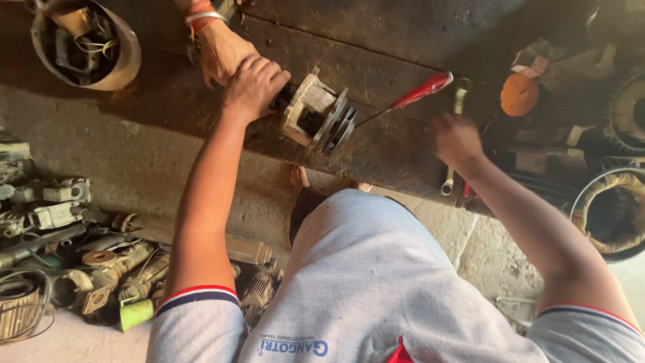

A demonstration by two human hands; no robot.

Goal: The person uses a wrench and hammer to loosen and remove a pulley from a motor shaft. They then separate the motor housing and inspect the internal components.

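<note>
My left hand (254,86) grips the dark end of a metal motor part (316,115) with a light housing and stacked discs, lying on a dark wooden bench (376,40). Another person's hand (223,48), with a bangle at the wrist, rests just beyond mine at the same end. My right hand (455,140) hovers blurred above a spanner (449,180) at the bench's near edge; whether it touches it is unclear. A red-handled screwdriver (420,92) lies between the part and my right hand.
A metal bowl of wires and scrap (87,46) sits at top left. Several old motor parts and cables (74,249) are piled on the floor at left. An orange disc (519,94), a gear (628,114) and a copper winding coil (613,214) crowd the right.
</note>
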